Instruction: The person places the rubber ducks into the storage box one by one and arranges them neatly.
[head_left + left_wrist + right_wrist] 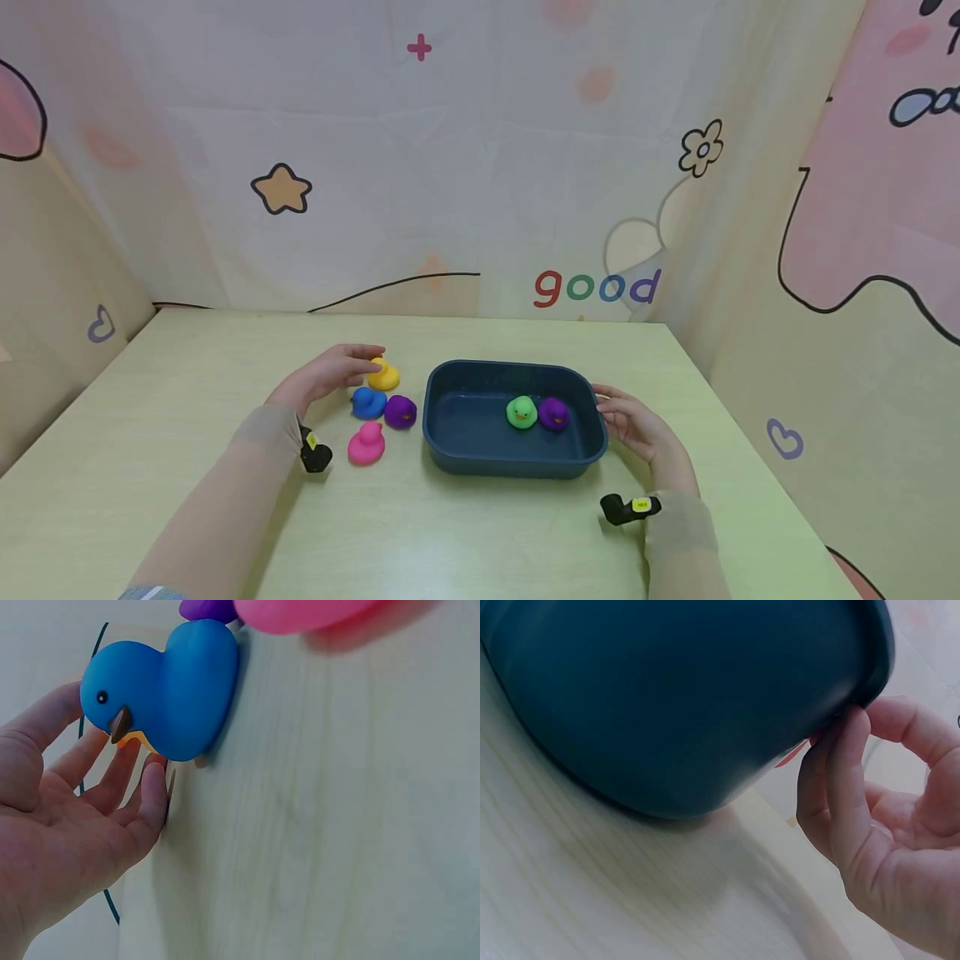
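Observation:
At the yellow rubber duck (384, 375), my left hand (339, 369) reaches in with its fingers spread about the duck's far and left sides. In the left wrist view, a blue rubber duck (154, 690) hides most of the yellow one and some fingertips of the left hand (82, 802). A dark blue basin (480, 462) stands to the right of these ducks. My right hand (633, 422) pinches the basin's right rim, its fingertips meeting at the lip in the right wrist view. Inside the basin sit a green duck (522, 412) and a purple duck (553, 414).
Another purple duck (401, 412) sits against the blue one, just left of the basin. Nearer the front is a pink duck (366, 444). All rest on a pale wooden table (465, 542), with a printed cloth (450, 167) hanging behind it.

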`<state>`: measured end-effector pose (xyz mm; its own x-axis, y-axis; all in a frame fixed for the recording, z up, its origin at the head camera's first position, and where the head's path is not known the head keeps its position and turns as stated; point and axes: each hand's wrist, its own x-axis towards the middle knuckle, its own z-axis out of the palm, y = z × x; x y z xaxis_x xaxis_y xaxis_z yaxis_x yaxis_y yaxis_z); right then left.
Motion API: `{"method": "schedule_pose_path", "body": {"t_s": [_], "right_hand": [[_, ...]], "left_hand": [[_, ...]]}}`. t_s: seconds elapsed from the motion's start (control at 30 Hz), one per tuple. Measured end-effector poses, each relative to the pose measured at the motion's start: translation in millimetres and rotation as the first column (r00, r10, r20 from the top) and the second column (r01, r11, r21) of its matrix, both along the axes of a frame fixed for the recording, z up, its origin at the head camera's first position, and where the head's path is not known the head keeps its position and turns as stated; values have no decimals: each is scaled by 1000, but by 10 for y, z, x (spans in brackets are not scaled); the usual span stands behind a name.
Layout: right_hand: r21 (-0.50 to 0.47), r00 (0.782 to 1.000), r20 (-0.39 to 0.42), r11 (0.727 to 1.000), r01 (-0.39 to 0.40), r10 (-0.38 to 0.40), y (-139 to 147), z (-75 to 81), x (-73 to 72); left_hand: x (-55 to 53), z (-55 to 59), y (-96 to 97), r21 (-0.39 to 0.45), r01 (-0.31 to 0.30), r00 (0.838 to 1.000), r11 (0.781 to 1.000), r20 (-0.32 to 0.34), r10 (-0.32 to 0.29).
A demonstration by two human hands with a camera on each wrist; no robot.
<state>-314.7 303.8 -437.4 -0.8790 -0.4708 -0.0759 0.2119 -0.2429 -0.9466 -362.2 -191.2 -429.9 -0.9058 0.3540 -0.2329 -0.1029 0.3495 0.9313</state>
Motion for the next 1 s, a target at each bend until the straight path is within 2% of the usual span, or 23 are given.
{"method": "schedule_pose_path", "body": {"t_s": [0.27, 0.4, 0.6, 0.87, 1.0], "right_hand": [[-15, 1000, -16, 1000, -18, 18, 14, -11, 0], [-16, 1000, 5, 1000, -12, 12, 11, -21, -9], [-17, 1000, 13, 1000, -21, 21, -50, 105, 79], [-8, 1000, 15, 1000, -21, 21, -49, 102, 71], [1, 1000, 18, 1000, -13, 13, -53, 107, 76]], "left_hand": [[-4, -11, 25, -82, 29, 999, 996, -26, -31], [-14, -13, 32, -113, 30, 999, 993, -29, -34], [-28, -48, 38, -145, 7, 999, 989, -41, -13], [0, -33, -10, -168, -100, 994, 981, -62, 91], [19, -33, -47, -147, -195, 980, 970, -73, 186]]}}
